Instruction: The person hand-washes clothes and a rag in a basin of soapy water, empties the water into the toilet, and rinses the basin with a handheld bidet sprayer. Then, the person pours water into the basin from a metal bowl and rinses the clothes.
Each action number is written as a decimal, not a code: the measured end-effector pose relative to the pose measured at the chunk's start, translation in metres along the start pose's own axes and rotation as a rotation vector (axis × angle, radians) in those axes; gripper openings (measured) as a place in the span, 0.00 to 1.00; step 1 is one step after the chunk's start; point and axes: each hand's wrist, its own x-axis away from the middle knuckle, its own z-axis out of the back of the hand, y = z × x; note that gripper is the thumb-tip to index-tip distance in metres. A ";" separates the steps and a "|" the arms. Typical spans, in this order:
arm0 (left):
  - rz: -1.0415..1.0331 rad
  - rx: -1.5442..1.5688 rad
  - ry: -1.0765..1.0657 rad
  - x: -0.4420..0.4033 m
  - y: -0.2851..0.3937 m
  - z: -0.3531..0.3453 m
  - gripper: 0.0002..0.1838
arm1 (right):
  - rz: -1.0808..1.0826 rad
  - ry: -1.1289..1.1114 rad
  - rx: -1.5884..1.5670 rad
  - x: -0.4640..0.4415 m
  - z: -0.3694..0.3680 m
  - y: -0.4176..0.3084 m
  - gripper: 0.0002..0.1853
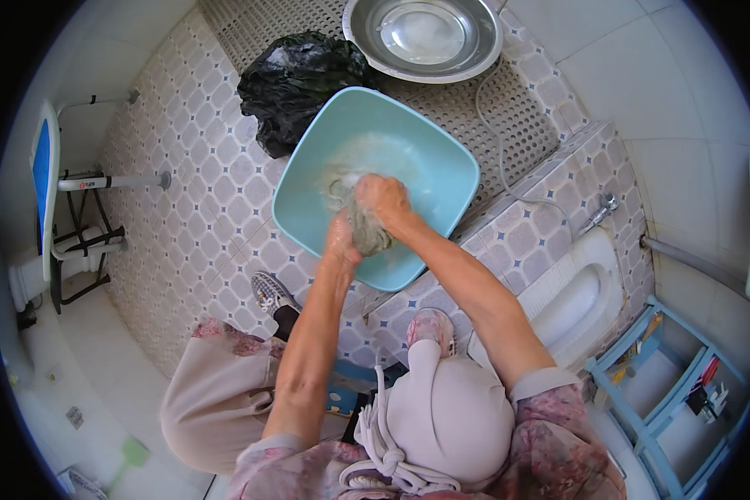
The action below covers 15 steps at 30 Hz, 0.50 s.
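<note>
A square light-blue plastic basin [429, 150] stands on the tiled floor in front of me, with cloudy water in its bottom. Inside it is a wet, grey-green cloth [370, 233], bunched up and partly in the water. My right hand [382, 200] is closed in a fist on the upper part of the cloth. Lower and to the left, my left hand [342, 238] looks wet and grips the cloth's near side. Both hands are within the basin's rim, close together. Some fingers of each hand are hidden by the cloth and the hands themselves.
Behind the basin lie a black plastic bag [296, 79] and a metal bowl [425, 37] on a perforated mat [508, 108]. A hose runs to a tap [600, 211] by a squat toilet [577, 300]. A blue shelf [654, 408] stands right, a folding chair [50, 192] left.
</note>
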 end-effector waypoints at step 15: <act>-0.145 -0.103 0.192 0.006 0.025 0.002 0.22 | 0.075 0.036 0.208 -0.018 0.004 0.022 0.14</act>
